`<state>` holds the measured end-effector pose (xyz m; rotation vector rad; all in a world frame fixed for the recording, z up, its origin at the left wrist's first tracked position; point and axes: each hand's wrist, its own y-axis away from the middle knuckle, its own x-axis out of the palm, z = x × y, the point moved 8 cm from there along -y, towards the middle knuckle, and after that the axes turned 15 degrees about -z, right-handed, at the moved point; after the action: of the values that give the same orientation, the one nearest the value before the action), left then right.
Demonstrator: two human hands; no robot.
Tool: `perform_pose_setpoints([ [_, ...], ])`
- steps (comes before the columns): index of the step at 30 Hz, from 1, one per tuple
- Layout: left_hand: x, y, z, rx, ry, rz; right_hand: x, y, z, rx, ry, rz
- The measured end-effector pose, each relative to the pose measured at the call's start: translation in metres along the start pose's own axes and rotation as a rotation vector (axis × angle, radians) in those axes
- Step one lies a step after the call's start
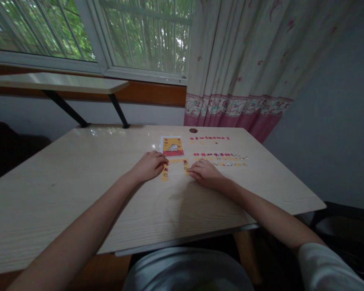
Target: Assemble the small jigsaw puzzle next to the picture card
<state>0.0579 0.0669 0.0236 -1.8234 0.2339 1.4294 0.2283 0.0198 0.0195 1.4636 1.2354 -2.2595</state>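
Both hands [150, 166] [205, 173] touch puzzle strips [165, 177] with half-curled fingers [162, 159], hold unclear, on a pale desk [66, 186] beside a curtained window [145, 42].

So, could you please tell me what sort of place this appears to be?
Probably a room in a home, perhaps a study corner: a pale desk stands near a window with bars and greenery beyond, and a flower-patterned curtain hangs beside it.

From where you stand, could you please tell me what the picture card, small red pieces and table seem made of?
Picture card: probably printed paper, flat, pale-edged; gloss unclear.
Small red pieces: perhaps cardboard, flat; too small to judge finish.
Table: seemingly wood or laminate, smooth, grain showing.
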Motion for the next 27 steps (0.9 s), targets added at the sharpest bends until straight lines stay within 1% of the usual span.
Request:
perform_pose_setpoints([
  [3,0.000,0.000,0.001,0.006,0.006,-0.008,-0.015,-0.007,-0.018,0.063,0.013,-0.037],
  [4,0.000,0.000,0.001,0.007,0.008,-0.010,-0.022,-0.011,-0.029,0.096,0.038,-0.061],
  [6,0.000,0.000,0.001,0.010,0.013,-0.012,-0.038,-0.017,-0.063,0.196,0.107,-0.108],
  [8,-0.001,0.000,0.000,0.014,0.021,-0.013,-0.046,-0.020,-0.102,0.294,0.164,-0.075],
  [11,-0.001,-0.001,0.000,0.013,0.028,-0.017,-0.050,-0.022,-0.157,0.425,0.261,0.036],
  [14,0.000,-0.001,0.001,0.001,0.026,-0.018,-0.050,-0.022,-0.192,0.552,0.316,0.101],
  [16,0.001,0.000,0.002,-0.004,0.027,-0.014,-0.047,-0.024,-0.204,0.611,0.344,0.107],
  [19,0.001,0.000,0.003,-0.012,0.020,-0.005,-0.039,-0.029,-0.212,0.654,0.377,0.112],
  [23,0.000,0.000,0.001,-0.017,0.014,0.000,-0.027,-0.033,-0.219,0.685,0.385,0.139],
  [27,-0.002,0.000,-0.002,-0.006,0.001,0.004,-0.022,-0.034,-0.225,0.699,0.359,0.157],
])
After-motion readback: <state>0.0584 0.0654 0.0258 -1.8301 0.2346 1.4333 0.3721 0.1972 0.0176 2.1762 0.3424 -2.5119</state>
